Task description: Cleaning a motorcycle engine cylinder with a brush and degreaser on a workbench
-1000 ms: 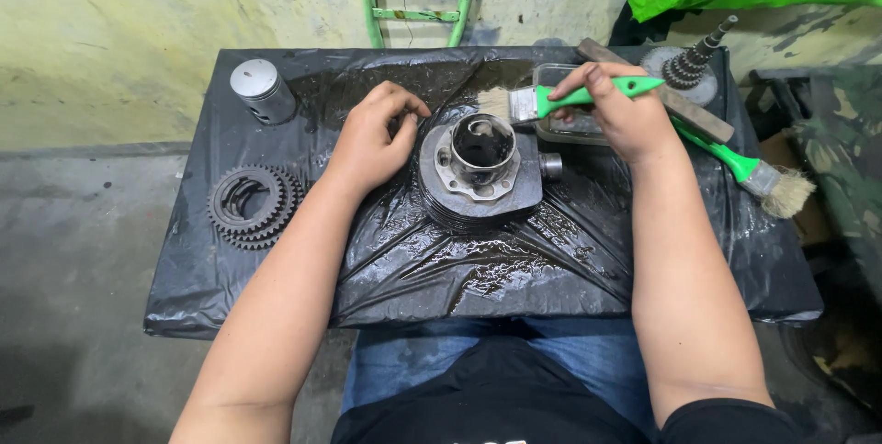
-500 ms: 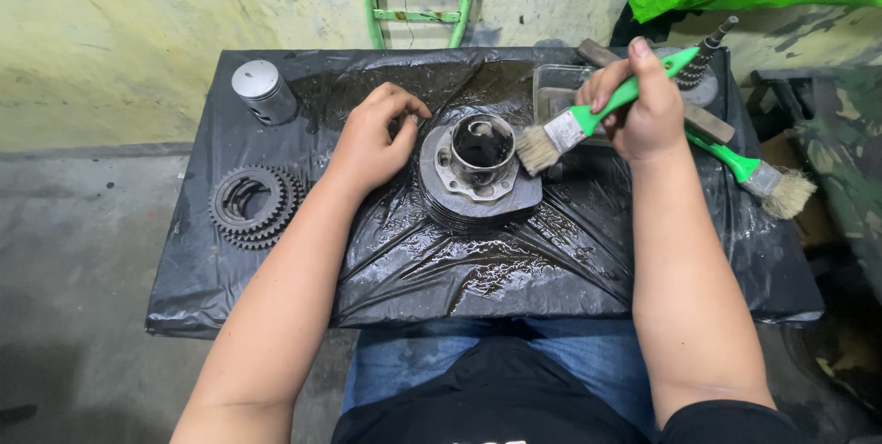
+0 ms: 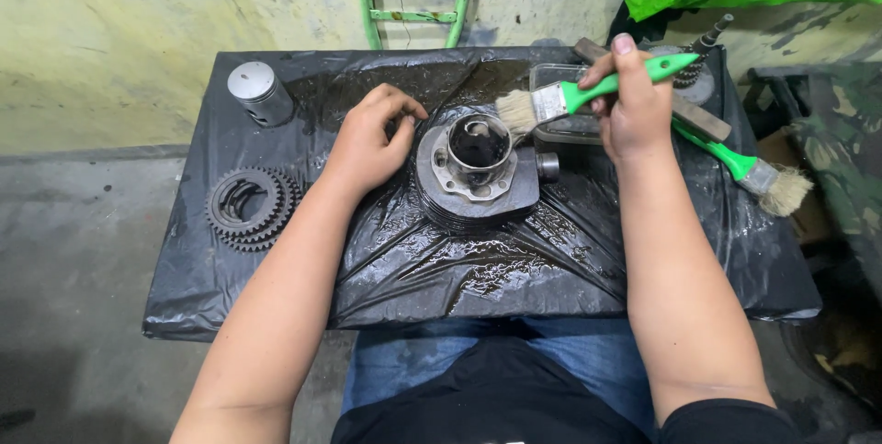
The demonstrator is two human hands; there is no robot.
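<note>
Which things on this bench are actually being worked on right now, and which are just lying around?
In use:
- engine cylinder, steadied by the left hand
- green-handled brush, held in the right hand, bristles at the cylinder's bore

Lying about:
- piston, back left
- stacked gears, left edge
- second brush, right side
- clear tray behind the cylinder
- black plastic sheet covering the table

Cylinder (image 3: 478,168) at centre of tabletop (image 3: 276,315). Left hand (image 3: 367,141) just left of it, touching its edge. Right hand (image 3: 634,109) behind and right, holding brush (image 3: 588,90), bristles at cylinder's rear rim. Tray (image 3: 562,127) behind brush. Second brush (image 3: 749,168) at right edge. Gears (image 3: 250,207) far left; piston (image 3: 260,92) behind them.
</note>
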